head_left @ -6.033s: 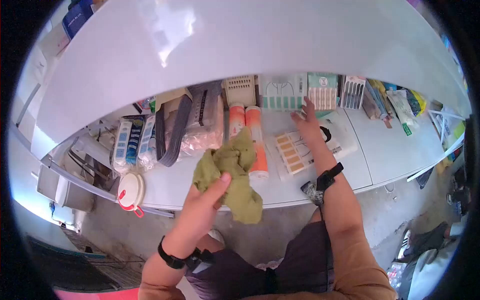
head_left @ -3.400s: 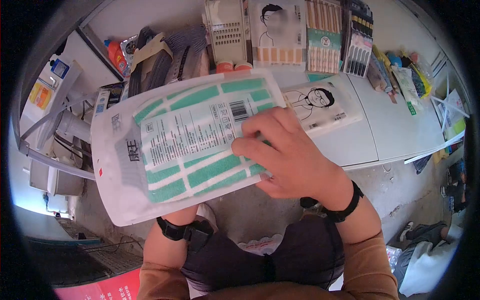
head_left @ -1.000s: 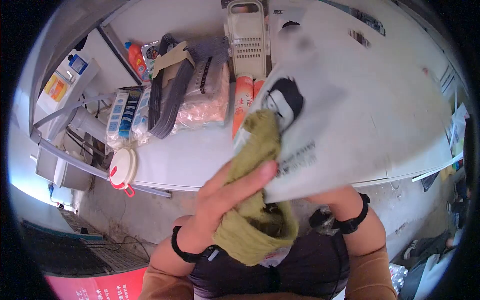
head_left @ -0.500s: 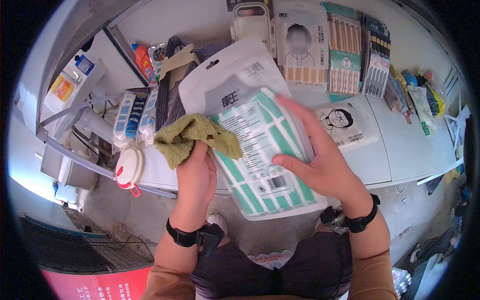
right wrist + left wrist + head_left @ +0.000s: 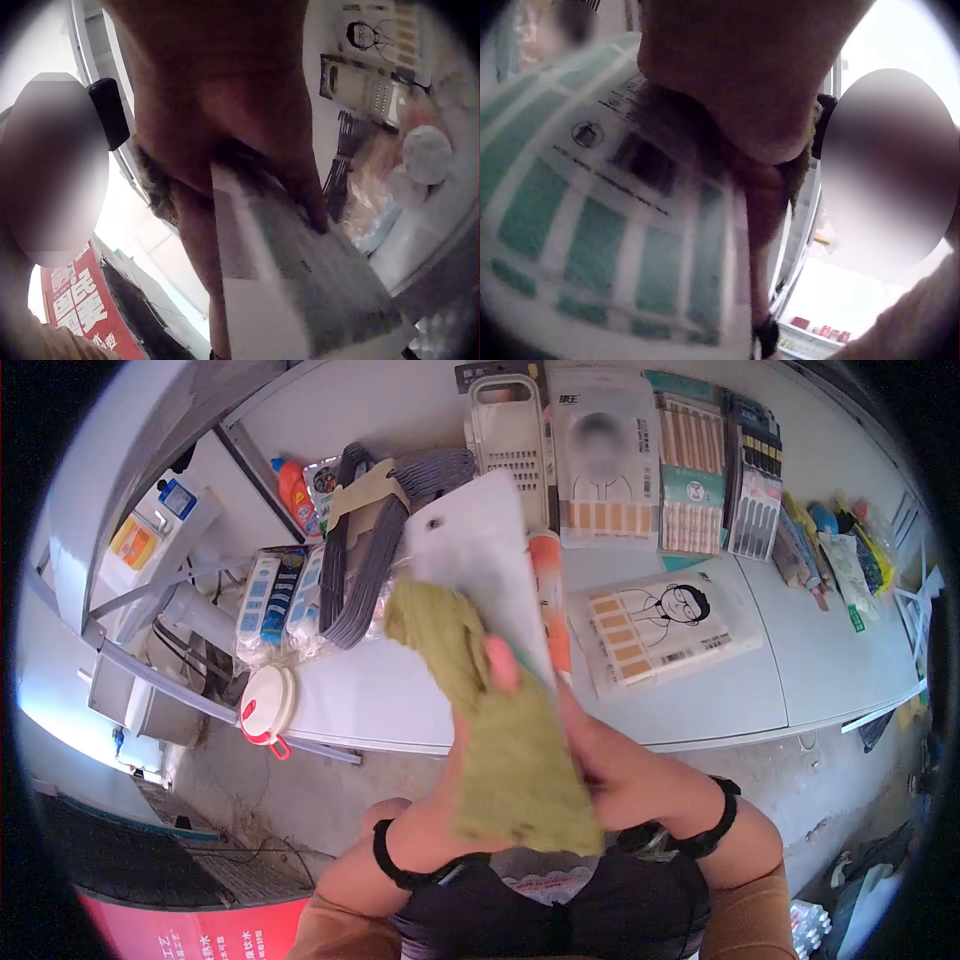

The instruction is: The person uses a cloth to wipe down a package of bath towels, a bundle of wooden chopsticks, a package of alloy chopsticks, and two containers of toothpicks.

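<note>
A packaged towel (image 5: 478, 550) in a frosted bag stands tilted nearly edge-on in front of me in the head view. Its green-and-white pattern and printed label show on the packaged towel (image 5: 592, 217) in the left wrist view. My right hand (image 5: 625, 770) grips its near side, partly behind the cloth. An olive-green cloth (image 5: 515, 760) drapes over my left hand (image 5: 430, 825), which holds it against the bag, thumb on top; most of those fingers are hidden. Beyond, a tan packaged towel (image 5: 680, 622) lies on the white table (image 5: 700, 715).
Along the back stand a grater (image 5: 510, 450), another tan towel pack (image 5: 605, 470), chopsticks (image 5: 692, 480) and a pack of black-handled utensils (image 5: 757, 500). Grey hangers (image 5: 365, 570), an orange-and-white roll (image 5: 552, 600) and a round white lidded container (image 5: 268, 703) are on the left half.
The green-and-white towel pack has come off the table into my right hand. It was turned over and now stands edge-on. The cloth has moved from beside the pack onto it.
</note>
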Demonstrator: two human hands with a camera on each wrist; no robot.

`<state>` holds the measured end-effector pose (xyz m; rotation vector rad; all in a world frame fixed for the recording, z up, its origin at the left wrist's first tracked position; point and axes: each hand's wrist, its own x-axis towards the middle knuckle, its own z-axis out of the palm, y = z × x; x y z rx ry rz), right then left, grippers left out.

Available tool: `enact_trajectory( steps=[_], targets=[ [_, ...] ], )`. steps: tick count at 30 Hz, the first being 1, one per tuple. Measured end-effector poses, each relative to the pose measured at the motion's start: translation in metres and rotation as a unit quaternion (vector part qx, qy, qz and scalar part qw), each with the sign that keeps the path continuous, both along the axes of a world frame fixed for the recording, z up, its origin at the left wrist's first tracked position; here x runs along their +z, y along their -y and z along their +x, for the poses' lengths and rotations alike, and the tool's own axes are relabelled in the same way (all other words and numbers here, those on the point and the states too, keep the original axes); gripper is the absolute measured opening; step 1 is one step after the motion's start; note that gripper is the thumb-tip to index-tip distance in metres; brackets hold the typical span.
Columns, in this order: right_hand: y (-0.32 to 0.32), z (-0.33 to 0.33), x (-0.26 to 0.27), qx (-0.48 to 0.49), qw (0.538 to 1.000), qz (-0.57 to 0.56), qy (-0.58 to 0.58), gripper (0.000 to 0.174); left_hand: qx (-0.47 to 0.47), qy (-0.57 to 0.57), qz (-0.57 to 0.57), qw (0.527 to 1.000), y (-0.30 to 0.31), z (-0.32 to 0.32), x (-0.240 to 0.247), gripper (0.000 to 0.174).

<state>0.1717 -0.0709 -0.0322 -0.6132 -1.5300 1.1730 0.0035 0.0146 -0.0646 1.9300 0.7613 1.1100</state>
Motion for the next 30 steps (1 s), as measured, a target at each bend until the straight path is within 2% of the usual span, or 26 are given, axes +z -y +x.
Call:
enact_trajectory(
  steps=[2,3,5,6,8,9,10,11,12,13,14,15,16,18,19,20,21,22,24,25,26,27,28,30],
  targets=[
    [0.001,0.007,0.004,0.087,0.995,-0.029,0.037,0.087,0.0,-0.035,-0.005,0.999,0.002,-0.002,0.0,0.054],
    [0.0,0.005,0.001,0.085,0.995,-0.029,0.036,0.087,-0.001,-0.053,-0.008,0.999,0.003,-0.003,0.0,0.055],
    [-0.002,0.001,-0.01,-0.027,0.999,0.003,0.019,0.081,-0.006,-0.089,-0.014,0.996,0.005,-0.002,0.001,0.056],
    [0.0,0.002,-0.014,-0.031,0.999,0.003,0.019,0.081,-0.009,-0.106,-0.016,0.994,0.006,-0.001,0.001,0.056],
    [0.002,0.005,-0.019,-0.141,0.978,-0.126,-0.087,0.076,-0.013,-0.139,-0.02,0.99,0.008,0.001,0.003,0.057],
    [0.004,0.003,-0.009,-0.186,0.963,-0.115,-0.16,0.066,-0.015,-0.155,-0.022,0.988,0.009,0.002,0.005,0.058],
    [0.001,0.007,-0.008,-0.19,0.962,-0.115,-0.159,0.066,-0.02,-0.154,-0.023,0.988,0.013,0.006,0.008,0.058],
    [-0.001,0.012,-0.006,-0.229,0.941,-0.124,-0.218,0.062,-0.083,-0.224,0.111,0.965,0.02,0.014,0.012,0.062],
    [-0.005,0.015,-0.001,-0.266,0.914,-0.132,-0.275,0.058,-0.142,-0.286,0.243,0.916,0.026,0.019,0.016,0.065],
    [-0.003,0.017,0.009,-0.325,0.88,-0.189,-0.289,0.052,-0.145,-0.284,0.243,0.916,0.03,0.022,0.018,0.065],
    [-0.005,0.019,0.009,-0.327,0.88,-0.189,-0.289,0.052,-0.176,-0.327,0.287,0.883,0.033,0.023,0.02,0.072],
    [-0.007,0.02,0.007,-0.314,0.867,-0.162,-0.351,0.051,-0.205,-0.37,0.328,0.845,0.035,0.023,0.021,0.079],
    [-0.01,0.021,0.004,-0.3,0.85,-0.135,-0.412,0.05,-0.205,-0.371,0.327,0.844,0.032,0.024,0.021,0.079],
    [-0.011,0.024,0.0,-0.269,0.853,-0.143,-0.425,0.053,-0.123,-0.414,0.27,0.86,0.021,0.023,0.015,0.08],
    [-0.011,0.022,0.001,-0.227,0.855,-0.14,-0.444,0.053,-0.124,-0.415,0.271,0.86,0.014,0.021,0.007,0.08],
    [-0.011,0.021,0.002,-0.185,0.856,-0.137,-0.463,0.053,-0.112,-0.353,0.201,0.907,0.008,0.019,0.001,0.081],
    [-0.009,0.02,0.004,-0.186,0.856,-0.137,-0.463,0.053,-0.099,-0.287,0.129,0.944,0.004,0.019,-0.002,0.083],
    [-0.008,0.019,0.007,-0.187,0.852,-0.127,-0.472,0.052,-0.099,-0.287,0.13,0.944,0.008,0.02,-0.005,0.083],
    [-0.006,0.02,0.011,-0.189,0.848,-0.117,-0.482,0.052,-0.216,-0.096,0.087,0.968,0.024,0.028,0.009,0.089],
    [-0.004,0.022,0.012,-0.219,0.844,-0.117,-0.476,0.05,-0.217,-0.096,0.087,0.968,0.028,0.028,0.014,0.089],
    [-0.004,0.023,0.012,-0.248,0.839,-0.118,-0.47,0.049,-0.207,-0.195,0.192,0.939,0.032,0.028,0.02,0.085],
    [-0.003,0.025,0.009,-0.249,0.838,-0.119,-0.471,0.049,-0.193,-0.289,0.293,0.891,0.033,0.028,0.022,0.082],
    [-0.004,0.029,0.006,-0.24,0.828,-0.125,-0.491,0.048,-0.194,-0.289,0.293,0.891,0.03,0.028,0.02,0.082],
    [-0.005,0.029,0.005,-0.23,0.818,-0.131,-0.51,0.046,-0.145,-0.247,0.369,0.884,0.018,0.024,0.013,0.074]
  ],
)
